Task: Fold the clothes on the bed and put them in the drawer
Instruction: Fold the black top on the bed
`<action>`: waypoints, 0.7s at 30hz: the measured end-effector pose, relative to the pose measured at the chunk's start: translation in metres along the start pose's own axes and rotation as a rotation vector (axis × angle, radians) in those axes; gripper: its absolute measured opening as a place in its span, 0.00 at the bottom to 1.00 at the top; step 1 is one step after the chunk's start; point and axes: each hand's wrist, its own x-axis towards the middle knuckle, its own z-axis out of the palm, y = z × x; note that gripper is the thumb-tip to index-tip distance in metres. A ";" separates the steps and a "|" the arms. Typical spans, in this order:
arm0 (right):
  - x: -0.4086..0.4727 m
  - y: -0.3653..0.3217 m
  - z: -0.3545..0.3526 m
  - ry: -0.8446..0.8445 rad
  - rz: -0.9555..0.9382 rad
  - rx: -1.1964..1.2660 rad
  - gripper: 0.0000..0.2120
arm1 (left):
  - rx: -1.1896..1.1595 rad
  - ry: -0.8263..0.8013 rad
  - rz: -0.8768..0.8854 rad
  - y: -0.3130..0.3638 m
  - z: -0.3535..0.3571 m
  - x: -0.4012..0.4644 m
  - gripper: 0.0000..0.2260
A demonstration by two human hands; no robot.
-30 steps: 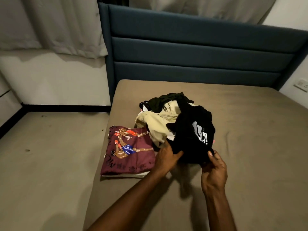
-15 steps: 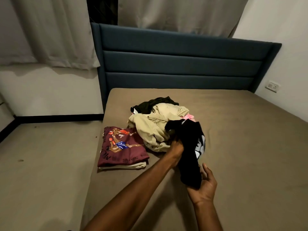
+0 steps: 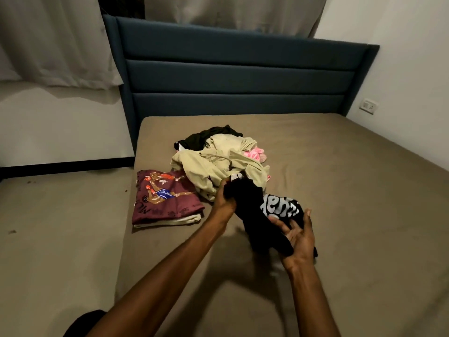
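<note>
We see a black shirt (image 3: 255, 215) with white lettering, a maroon shirt (image 3: 165, 203) printed with boxers, beige trousers (image 3: 213, 164), and a taupe bed (image 3: 352, 190).

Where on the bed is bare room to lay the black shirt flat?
Bare mattress lies right of the clothes pile and nearer, below both hands. Crowded: left edge, where the folded maroon shirt sits beside the pile.

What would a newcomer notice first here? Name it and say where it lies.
Both hands work a black garment with white lettering at mid-bed: the left hand grips its upper end, the right hand cradles its lower part. Behind it sits an unfolded pile topped by a beige garment; left of that lies a folded maroon printed shirt.
</note>
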 end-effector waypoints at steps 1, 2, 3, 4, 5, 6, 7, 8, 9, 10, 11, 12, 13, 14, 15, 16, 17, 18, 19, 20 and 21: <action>-0.006 -0.009 -0.002 -0.040 -0.010 -0.020 0.30 | 0.020 0.033 0.059 0.005 -0.002 -0.002 0.21; -0.008 -0.017 -0.006 -0.083 -0.020 -0.045 0.29 | 0.027 0.072 0.097 0.009 -0.005 -0.003 0.21; -0.014 -0.024 -0.008 -0.107 -0.023 -0.073 0.29 | 0.029 0.126 0.129 0.012 -0.007 -0.005 0.21; -0.017 -0.029 -0.010 -0.133 0.013 -0.094 0.29 | 0.035 0.172 0.162 0.016 -0.011 -0.008 0.19; -0.025 -0.035 -0.010 -0.123 0.054 -0.132 0.27 | 0.028 0.206 0.202 0.019 -0.012 -0.013 0.18; -0.030 -0.040 -0.008 -0.101 0.095 -0.190 0.22 | 0.027 0.202 0.233 0.024 -0.014 -0.016 0.16; -0.037 -0.043 -0.008 -0.027 0.132 -0.247 0.16 | 0.037 0.175 0.243 0.028 -0.015 -0.021 0.14; -0.039 -0.045 -0.008 0.054 0.141 -0.298 0.13 | 0.057 0.144 0.241 0.031 -0.018 -0.023 0.14; -0.040 -0.047 -0.007 0.141 0.124 -0.321 0.12 | 0.100 0.117 0.208 0.034 -0.020 -0.022 0.15; -0.041 -0.048 -0.009 0.192 0.082 -0.313 0.14 | 0.120 0.098 0.146 0.035 -0.022 -0.024 0.16; -0.043 -0.050 -0.010 0.196 0.032 -0.282 0.19 | 0.114 0.081 0.060 0.037 -0.022 -0.025 0.15; -0.043 -0.053 -0.014 0.155 -0.025 -0.243 0.27 | 0.078 0.058 -0.053 0.039 -0.022 -0.026 0.14; -0.048 -0.056 -0.016 0.086 -0.068 -0.236 0.34 | 0.030 0.045 -0.175 0.041 -0.023 -0.031 0.12; -0.052 -0.059 -0.019 0.003 -0.118 -0.277 0.37 | -0.023 0.030 -0.290 0.044 -0.023 -0.036 0.10; -0.060 -0.060 -0.020 -0.090 -0.153 -0.360 0.35 | -0.064 0.012 -0.374 0.046 -0.025 -0.041 0.08; -0.065 -0.059 -0.020 -0.169 -0.184 -0.503 0.33 | -0.102 -0.011 -0.420 0.046 -0.029 -0.042 0.07; -0.070 -0.055 -0.020 -0.206 -0.224 -0.729 0.30 | -0.133 -0.045 -0.435 0.046 -0.031 -0.043 0.06; -0.075 -0.046 -0.020 -0.155 -0.280 -1.023 0.24 | -0.176 -0.092 -0.438 0.047 -0.033 -0.047 0.06; -0.077 -0.037 -0.022 -0.043 -0.334 -1.279 0.16 | -0.221 -0.133 -0.432 0.051 -0.034 -0.051 0.06; -0.078 -0.030 -0.027 0.160 -0.377 -1.460 0.12 | -0.259 -0.161 -0.412 0.054 -0.033 -0.056 0.05; -0.082 -0.026 -0.027 0.377 -0.413 -1.504 0.11 | -0.281 -0.173 -0.371 0.057 -0.032 -0.062 0.05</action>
